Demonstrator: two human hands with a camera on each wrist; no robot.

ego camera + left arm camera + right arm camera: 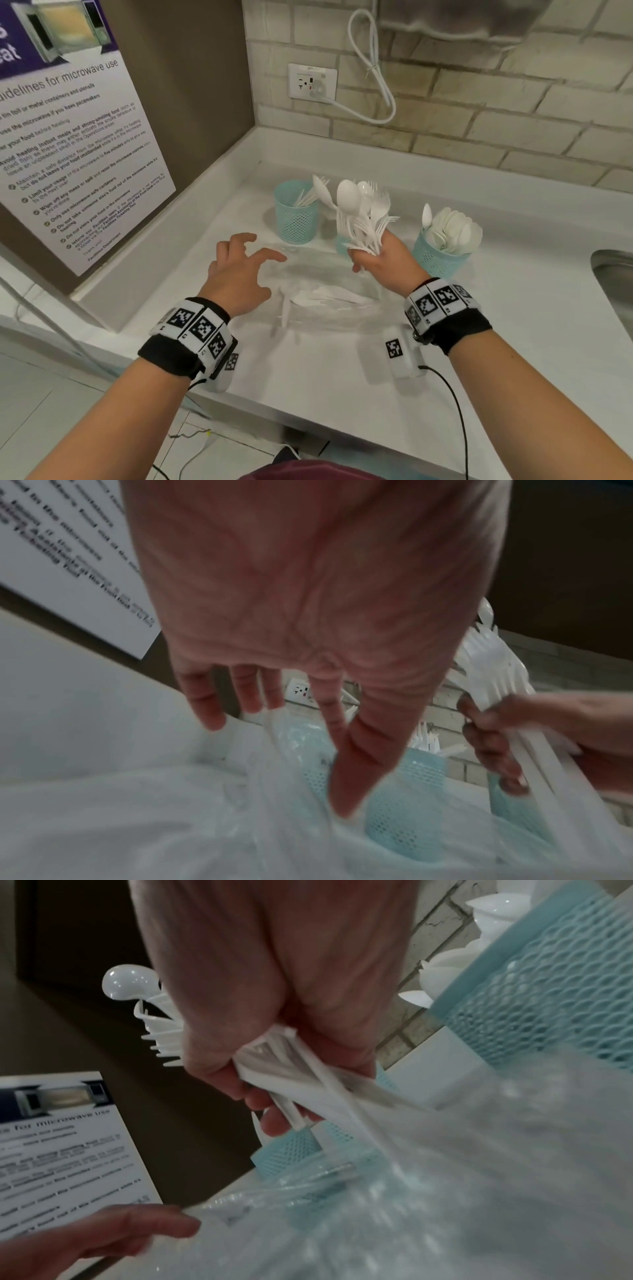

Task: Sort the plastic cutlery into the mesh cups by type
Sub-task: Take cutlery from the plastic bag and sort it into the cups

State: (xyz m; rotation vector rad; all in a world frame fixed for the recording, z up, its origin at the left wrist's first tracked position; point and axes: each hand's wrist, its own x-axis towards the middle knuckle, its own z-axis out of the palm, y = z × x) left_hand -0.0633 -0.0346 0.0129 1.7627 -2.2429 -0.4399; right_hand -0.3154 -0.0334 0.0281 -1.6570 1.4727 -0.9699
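Note:
My right hand [376, 255] grips a bunch of white plastic cutlery [363, 212] by the handles, forks and spoons fanned upward; the same bunch [284, 1066] shows in the right wrist view. Three blue mesh cups stand behind: the left cup [295, 214] holds a few pieces, the middle cup [342, 244] is mostly hidden behind the bunch, the right cup [440, 255] is full of spoons. My left hand [239, 270] hovers with spread fingers over a clear plastic bag [329, 305] on the counter. A few white pieces [329, 296] lie in the bag.
White counter [513, 325] meets a brick wall at the back. A microwave poster [68, 137] covers the left panel. A steel sink [616, 274] sits at the right edge. A socket with white cable [312, 81] is on the wall.

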